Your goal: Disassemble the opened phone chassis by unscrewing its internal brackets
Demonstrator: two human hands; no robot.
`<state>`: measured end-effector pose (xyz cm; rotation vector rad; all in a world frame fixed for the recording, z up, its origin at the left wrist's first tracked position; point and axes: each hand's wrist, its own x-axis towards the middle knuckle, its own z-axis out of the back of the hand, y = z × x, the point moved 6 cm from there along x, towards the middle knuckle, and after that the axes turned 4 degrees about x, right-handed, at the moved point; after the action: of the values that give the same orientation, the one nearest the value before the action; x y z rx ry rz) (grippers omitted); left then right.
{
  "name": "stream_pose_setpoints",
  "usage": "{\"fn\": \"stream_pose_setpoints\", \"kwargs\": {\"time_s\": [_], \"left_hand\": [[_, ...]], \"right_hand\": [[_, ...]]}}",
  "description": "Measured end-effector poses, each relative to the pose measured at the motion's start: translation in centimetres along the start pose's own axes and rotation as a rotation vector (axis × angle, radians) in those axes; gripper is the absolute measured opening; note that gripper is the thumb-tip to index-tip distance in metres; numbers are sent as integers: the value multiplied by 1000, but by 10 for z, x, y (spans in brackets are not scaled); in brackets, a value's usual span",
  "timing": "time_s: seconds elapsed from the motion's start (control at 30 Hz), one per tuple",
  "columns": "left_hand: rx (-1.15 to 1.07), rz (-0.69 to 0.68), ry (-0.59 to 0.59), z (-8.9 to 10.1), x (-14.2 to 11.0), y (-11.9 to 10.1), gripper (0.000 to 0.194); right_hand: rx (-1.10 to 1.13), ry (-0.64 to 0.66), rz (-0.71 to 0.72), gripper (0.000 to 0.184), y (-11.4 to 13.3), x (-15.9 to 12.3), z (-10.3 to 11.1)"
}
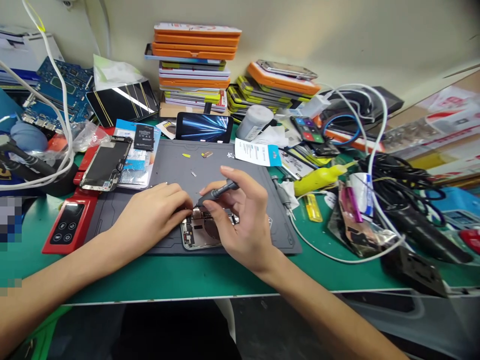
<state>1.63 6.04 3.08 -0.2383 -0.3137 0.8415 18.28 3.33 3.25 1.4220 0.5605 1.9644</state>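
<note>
An opened smartphone [195, 234], its inner parts showing, lies on the grey work mat [157, 167]. My right hand [245, 215] grips a dark grey screwdriver [217, 192] between thumb and fingers, tilted with its tip end toward the phone's upper left part. Part of the phone is covered by that hand. My left hand [159, 207] rests on the mat at the phone's upper left corner, its fingers drawn together. Whatever its fingertips pinch there is too small to make out. Small loose parts [207, 154] lie farther back on the mat.
Left of the mat is a red device with buttons [67, 225]; a detached phone screen [107, 162] lies behind it. A lit phone [204, 127] leans at the back before stacked orange boxes [195, 50]. On the right are a yellow bottle [318, 180], a white cable [337, 257] and black cords.
</note>
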Motion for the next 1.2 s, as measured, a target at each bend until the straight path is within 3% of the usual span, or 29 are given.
{"fn": "stream_pose_setpoints", "kwargs": {"time_s": [0.1, 0.27, 0.63, 0.83, 1.0, 1.2], "left_hand": [[-2, 5, 9, 0, 0, 0, 11], [30, 26, 22, -2, -1, 1, 9], [47, 21, 33, -3, -1, 0, 8], [94, -16, -24, -5, -2, 0, 6], [111, -7, -56, -4, -2, 1, 8], [14, 29, -58, 4, -1, 2, 12]], "right_hand": [[21, -6, -8, 66, 0, -1, 2], [-33, 124, 18, 65, -1, -5, -4], [-48, 154, 6, 64, -1, -3, -7], [-191, 142, 189, 67, 10, 2, -7], [-63, 237, 183, 72, 13, 2, -8], [-92, 144, 161, 70, 12, 2, 1]]}}
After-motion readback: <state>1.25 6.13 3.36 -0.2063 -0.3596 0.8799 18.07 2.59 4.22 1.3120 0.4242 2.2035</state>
